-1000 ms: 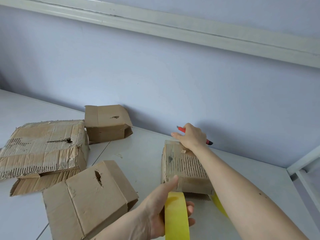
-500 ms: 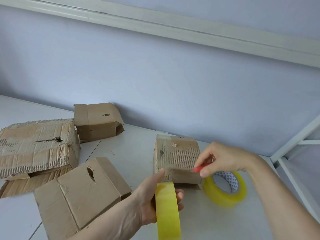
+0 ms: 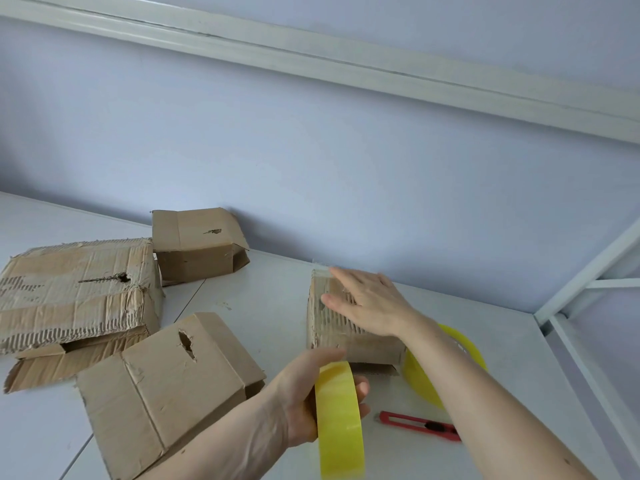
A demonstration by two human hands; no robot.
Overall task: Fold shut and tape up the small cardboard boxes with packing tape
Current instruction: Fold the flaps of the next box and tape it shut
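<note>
A small worn cardboard box point(image 3: 332, 332) stands in the middle of the white table point(image 3: 270, 292), near the wall. My right hand point(image 3: 367, 303) lies flat on its top with straight fingers, pressing along a strip of clear tape at the far edge. My left hand point(image 3: 311, 396) grips a yellow tape roll point(image 3: 341, 417) held upright just in front of the box. A second yellow tape roll point(image 3: 420, 375) lies right of the box, partly hidden by my right forearm. A red box cutter point(image 3: 412, 422) lies on the table between the rolls.
Three more cardboard boxes lie to the left: a large torn one point(image 3: 72, 292), a small one by the wall point(image 3: 197, 244) and one in front point(image 3: 166, 386). A white metal frame point(image 3: 585, 271) borders the table's right edge.
My right hand set the red cutter down on the table and moved up onto the box top, now flat. The left hand keeps holding its tape roll.
</note>
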